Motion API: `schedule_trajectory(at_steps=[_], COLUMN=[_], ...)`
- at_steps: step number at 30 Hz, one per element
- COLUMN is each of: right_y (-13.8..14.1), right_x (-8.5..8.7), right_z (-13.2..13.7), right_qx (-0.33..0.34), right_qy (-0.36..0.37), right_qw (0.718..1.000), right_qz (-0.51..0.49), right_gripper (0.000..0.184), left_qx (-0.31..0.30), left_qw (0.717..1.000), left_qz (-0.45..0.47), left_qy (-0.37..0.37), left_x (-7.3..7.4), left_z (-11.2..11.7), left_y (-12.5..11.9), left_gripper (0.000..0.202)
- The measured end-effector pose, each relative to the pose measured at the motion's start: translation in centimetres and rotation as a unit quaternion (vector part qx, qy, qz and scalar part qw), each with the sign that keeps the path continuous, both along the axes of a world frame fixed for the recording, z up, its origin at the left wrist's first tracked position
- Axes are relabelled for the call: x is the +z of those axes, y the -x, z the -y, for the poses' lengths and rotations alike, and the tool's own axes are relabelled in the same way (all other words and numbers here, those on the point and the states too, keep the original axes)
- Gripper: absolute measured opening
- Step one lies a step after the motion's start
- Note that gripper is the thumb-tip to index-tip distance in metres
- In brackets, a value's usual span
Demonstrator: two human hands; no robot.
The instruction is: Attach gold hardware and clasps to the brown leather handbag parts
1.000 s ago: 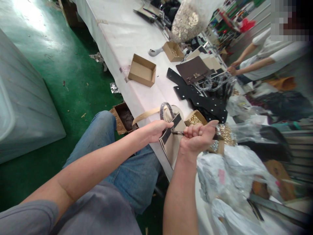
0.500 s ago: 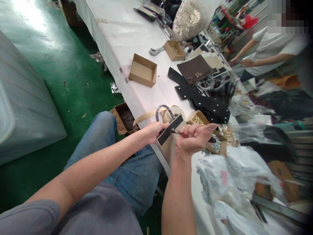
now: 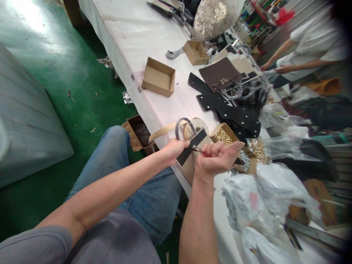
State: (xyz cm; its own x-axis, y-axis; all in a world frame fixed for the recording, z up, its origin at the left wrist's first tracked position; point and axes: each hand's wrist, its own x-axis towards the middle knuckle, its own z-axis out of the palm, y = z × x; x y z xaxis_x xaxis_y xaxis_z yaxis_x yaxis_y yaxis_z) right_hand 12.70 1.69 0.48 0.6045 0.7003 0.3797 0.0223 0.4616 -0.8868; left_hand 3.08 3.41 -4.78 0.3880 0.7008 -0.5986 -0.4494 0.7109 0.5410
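My left hand is closed on the edge of a tan bag panel that carries a black strap piece. My right hand is a fist round a thin metal tool, its tip touching the black strap. A wrapped bag handle curves up behind the panel. Just behind my right hand sits a small box of gold studs.
On the white table lie an empty cardboard box, black punched straps, brown panels and a bag of metal parts. Crumpled plastic bags lie at my right. Another person works at the far side.
The tan panel with its black strap has tilted and shifted slightly left; both hands keep their grip, and the tool stays at the strap. The view has drifted a little.
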Motion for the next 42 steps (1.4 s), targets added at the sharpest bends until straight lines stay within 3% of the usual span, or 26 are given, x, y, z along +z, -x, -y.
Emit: schedule_trajectory(at_steps=[4,9,14,18,22,29,33,42], right_y=[-0.4,-0.6,-3.2,-5.4,-5.7,-5.3,-5.2,-3.9], right_x=[-0.3,-0.2,1.4,2.7,3.2,3.0,3.3,2.1], right_z=[0.4,0.1,-0.8,-0.4,0.1,0.0,-0.2,-1.6], right_qx=[0.001,-0.009,0.015,-0.004,0.001,0.007,0.005,0.011], right_qy=[0.007,0.007,0.046,0.015,0.022,0.021,0.009,-0.003], right_qw=[1.0,1.0,0.995,0.996,0.998,0.998,0.998,1.0], right_qz=[-0.013,-0.024,-0.088,-0.092,-0.065,-0.054,-0.054,-0.015], right_gripper=[0.076,0.075,0.07,0.07,0.069,0.07,0.07,0.067], left_qx=[0.005,0.003,-0.059,-0.084,-0.093,-0.101,-0.111,-0.108], left_qw=[0.998,0.999,0.995,0.99,0.986,0.986,0.988,0.99], left_qz=[-0.045,-0.031,0.034,0.079,0.087,0.099,0.101,0.076], left_qy=[-0.034,-0.017,0.073,0.085,0.106,0.09,0.047,0.051], left_x=[-0.2,0.4,2.0,3.3,3.8,3.6,3.3,0.9], left_z=[0.2,0.3,-0.6,-1.7,-2.2,-2.1,-1.3,-0.9], left_y=[-0.5,-0.4,0.3,0.4,0.0,0.4,1.0,0.9], left_gripper=[0.007,0.003,0.008,0.016,0.017,0.02,0.01,0.009])
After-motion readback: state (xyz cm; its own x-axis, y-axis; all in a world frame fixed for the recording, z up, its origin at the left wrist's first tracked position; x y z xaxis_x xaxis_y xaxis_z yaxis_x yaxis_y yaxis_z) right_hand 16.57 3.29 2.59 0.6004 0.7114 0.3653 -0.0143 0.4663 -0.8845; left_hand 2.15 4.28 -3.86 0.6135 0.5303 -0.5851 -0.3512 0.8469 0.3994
